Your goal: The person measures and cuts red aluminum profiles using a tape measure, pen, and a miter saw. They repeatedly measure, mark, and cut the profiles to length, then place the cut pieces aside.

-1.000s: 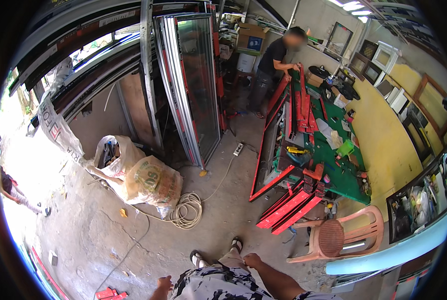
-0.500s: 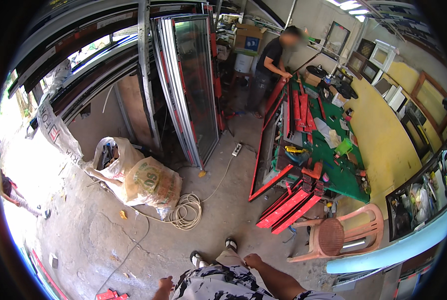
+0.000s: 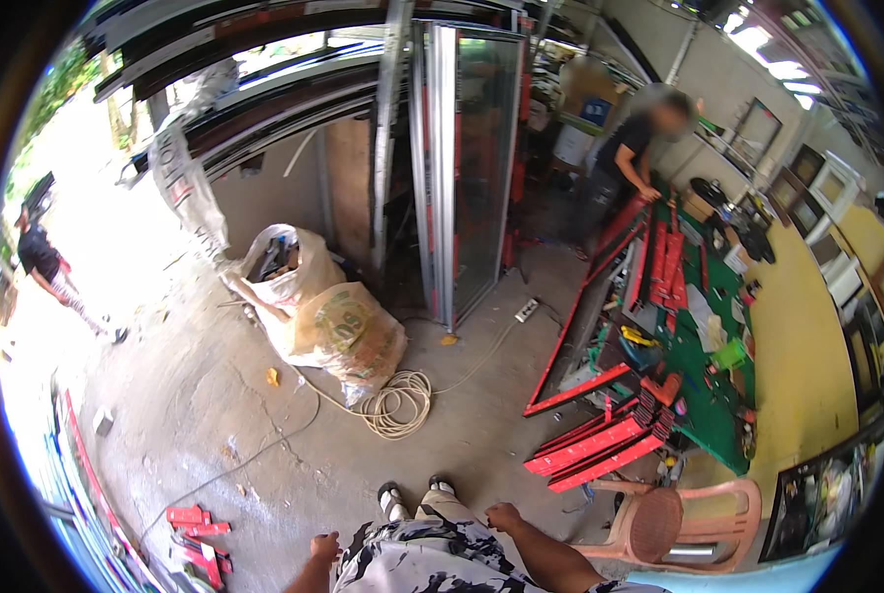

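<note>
Head view: holding nothing in left hand, nor in right hand near plastic chair (probably light, stiff, best gripped by frame); keeping fingers curled, can't tell how tightly.

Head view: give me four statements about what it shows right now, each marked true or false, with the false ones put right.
1. The left hand touches the plastic chair. False: they are well apart.
2. A coiled cable lies on the floor. True.
3. The right hand hangs above the green table. False: it is beside the patterned clothing.
4. A co-worker stands near that table. True.
</note>
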`<action>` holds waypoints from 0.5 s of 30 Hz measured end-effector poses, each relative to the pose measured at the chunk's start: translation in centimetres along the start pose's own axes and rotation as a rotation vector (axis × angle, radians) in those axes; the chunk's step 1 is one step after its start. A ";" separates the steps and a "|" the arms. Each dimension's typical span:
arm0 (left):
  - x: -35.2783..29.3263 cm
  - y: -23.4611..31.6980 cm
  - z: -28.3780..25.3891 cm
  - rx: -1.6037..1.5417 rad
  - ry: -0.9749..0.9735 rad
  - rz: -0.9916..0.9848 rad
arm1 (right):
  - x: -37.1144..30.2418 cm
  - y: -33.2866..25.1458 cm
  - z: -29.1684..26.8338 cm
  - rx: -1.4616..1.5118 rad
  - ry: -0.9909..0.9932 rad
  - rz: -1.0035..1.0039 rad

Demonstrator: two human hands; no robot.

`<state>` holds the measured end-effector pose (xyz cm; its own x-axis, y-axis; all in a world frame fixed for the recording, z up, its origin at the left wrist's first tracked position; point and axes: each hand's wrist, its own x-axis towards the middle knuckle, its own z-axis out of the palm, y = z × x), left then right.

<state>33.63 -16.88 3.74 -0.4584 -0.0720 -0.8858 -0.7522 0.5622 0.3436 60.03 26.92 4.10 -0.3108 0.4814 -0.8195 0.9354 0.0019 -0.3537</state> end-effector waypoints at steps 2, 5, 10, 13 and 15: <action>-1.2 -1.5 0.0 -0.007 0.050 -0.043 | 1.0 -0.8 -0.4 -0.046 -0.012 -0.031; -2.8 -3.8 0.4 -0.109 0.070 -0.084 | 3.0 -1.9 -1.3 -0.096 -0.051 -0.035; -4.8 -8.6 2.2 -0.314 0.192 -0.161 | 5.9 -5.0 -3.3 -0.299 -0.163 -0.155; -7.4 -12.3 4.5 -0.346 0.299 -0.198 | 6.7 -8.7 -4.7 -0.256 -0.185 -0.170; -9.6 -14.6 6.6 -0.411 0.351 -0.204 | 6.8 -11.1 -5.7 -0.255 -0.228 -0.140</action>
<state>52.10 -18.99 5.16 -0.3612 -0.4536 -0.8147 -0.9320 0.1467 0.3316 48.52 35.13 5.00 -0.4417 0.2533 -0.8607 0.8841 0.2862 -0.3695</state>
